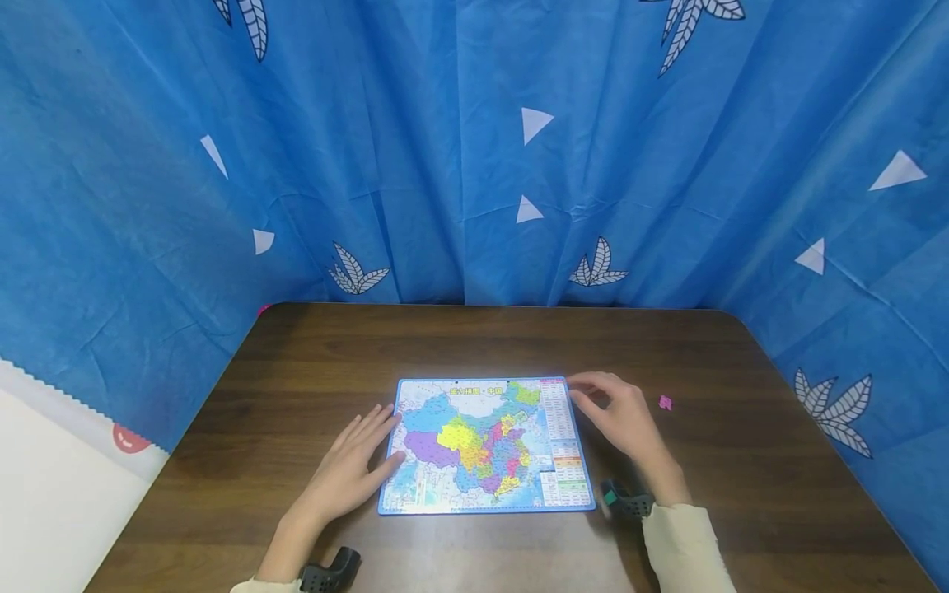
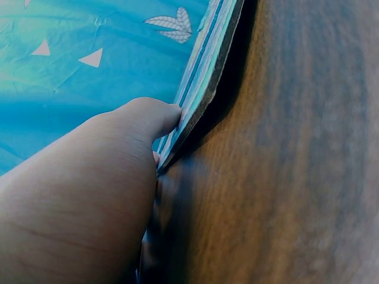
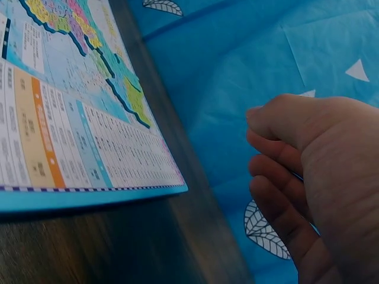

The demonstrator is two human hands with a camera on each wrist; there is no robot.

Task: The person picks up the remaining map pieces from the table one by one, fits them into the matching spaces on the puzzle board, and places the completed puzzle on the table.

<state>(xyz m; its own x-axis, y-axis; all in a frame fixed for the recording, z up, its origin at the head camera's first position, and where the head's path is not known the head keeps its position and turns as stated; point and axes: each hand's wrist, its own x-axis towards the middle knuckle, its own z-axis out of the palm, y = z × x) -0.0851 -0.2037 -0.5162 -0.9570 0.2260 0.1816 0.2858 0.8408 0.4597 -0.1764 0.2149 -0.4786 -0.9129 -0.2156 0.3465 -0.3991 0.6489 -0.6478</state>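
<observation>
A map puzzle board (image 1: 556, 461) with a blue border lies flat on the table, its coloured regions fitted together around a pale patch near the top. My left hand (image 1: 348, 469) rests at the board's left edge with its fingers extended. In the left wrist view, the thumb (image 2: 157, 115) touches the board's face by its dark side edge. Close to the board's upper right corner is my right hand (image 1: 619, 412), fingers loosely bent. The right wrist view shows nothing between the thumb (image 3: 284, 115) and the fingers, and the hand apart from the board.
A small pink puzzle piece (image 1: 666, 403) lies on the brown wooden table (image 1: 311, 346), to the right of my right hand. Blue curtains (image 1: 460, 165) with leaf and triangle prints hang behind and beside the table. Each wrist wears a black camera mount (image 1: 331, 570).
</observation>
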